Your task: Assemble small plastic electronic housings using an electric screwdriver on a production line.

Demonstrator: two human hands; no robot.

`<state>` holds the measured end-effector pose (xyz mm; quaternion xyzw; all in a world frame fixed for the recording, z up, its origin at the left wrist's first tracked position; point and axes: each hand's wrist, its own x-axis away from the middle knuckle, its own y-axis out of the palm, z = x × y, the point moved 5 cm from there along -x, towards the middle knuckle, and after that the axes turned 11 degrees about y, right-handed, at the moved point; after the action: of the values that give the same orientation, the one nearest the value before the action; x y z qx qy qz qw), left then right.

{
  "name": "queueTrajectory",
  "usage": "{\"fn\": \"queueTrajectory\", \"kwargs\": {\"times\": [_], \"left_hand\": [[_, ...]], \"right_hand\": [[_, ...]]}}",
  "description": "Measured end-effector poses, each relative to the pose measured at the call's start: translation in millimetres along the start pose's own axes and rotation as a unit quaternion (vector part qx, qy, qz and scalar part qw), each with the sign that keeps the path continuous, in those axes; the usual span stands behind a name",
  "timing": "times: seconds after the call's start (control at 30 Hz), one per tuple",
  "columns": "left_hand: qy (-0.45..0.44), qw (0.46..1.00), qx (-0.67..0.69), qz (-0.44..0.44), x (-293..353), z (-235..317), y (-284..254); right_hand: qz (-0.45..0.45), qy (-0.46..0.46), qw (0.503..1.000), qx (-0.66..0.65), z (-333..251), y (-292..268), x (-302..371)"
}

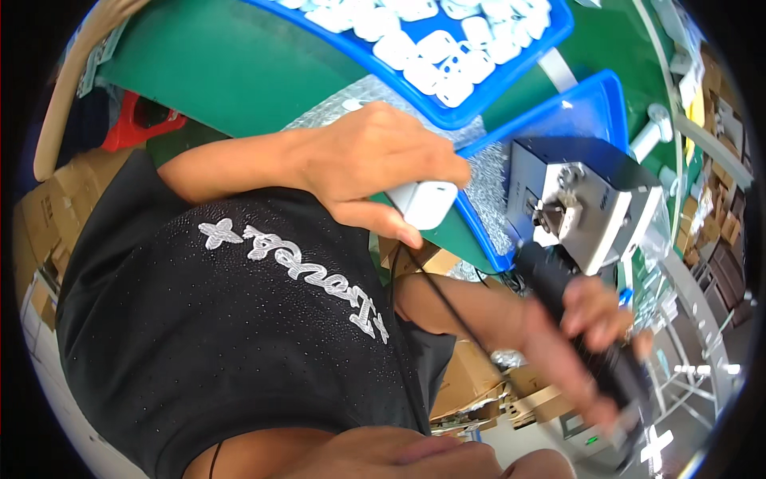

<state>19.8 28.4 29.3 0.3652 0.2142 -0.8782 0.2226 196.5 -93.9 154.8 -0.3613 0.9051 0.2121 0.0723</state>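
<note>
My left hand (379, 156) is closed around a small white plastic housing (431, 205) with rounded corners. Its end face shows between my thumb and fingers. Lower right, my right hand (586, 343) grips a thick black electric screwdriver (550, 279), blurred by motion. One end of the tool points up toward a grey screw feeder (586, 203), and the two look close together. Whether they touch, I cannot tell. A thin black cord (455, 307) runs below my left hand toward my right hand.
A blue tray (375, 68) full of white plastic parts stands on the green table (215, 72). Beside the feeder lies a second blue tray (586, 108). Another person's arm (68, 96) shows at the upper left, near a red object (132, 124). Cardboard boxes (471, 371) stand below.
</note>
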Motion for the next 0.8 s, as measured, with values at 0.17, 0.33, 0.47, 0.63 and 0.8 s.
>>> {"fn": "queueTrajectory", "kwargs": {"times": [0.17,0.33,0.47,0.63,0.8], "left_hand": [[0.019,1.000,0.007,-0.006,-2,7,-9],[0.010,0.999,0.000,-0.032,-8,6,1],[0.024,1.000,-0.012,0.005,-3,9,-2],[0.024,0.999,-0.019,-0.014,-4,7,-1],[0.006,0.999,-0.024,-0.036,-7,5,4]], "right_hand": [[-0.149,0.002,0.988,0.042,-52,28,19],[-0.147,-0.018,0.980,-0.132,-20,52,5],[-0.128,-0.009,0.986,-0.104,-7,66,6],[-0.085,-0.032,0.994,-0.053,-8,62,10],[-0.031,-0.067,0.997,-0.017,-14,51,15]]}}
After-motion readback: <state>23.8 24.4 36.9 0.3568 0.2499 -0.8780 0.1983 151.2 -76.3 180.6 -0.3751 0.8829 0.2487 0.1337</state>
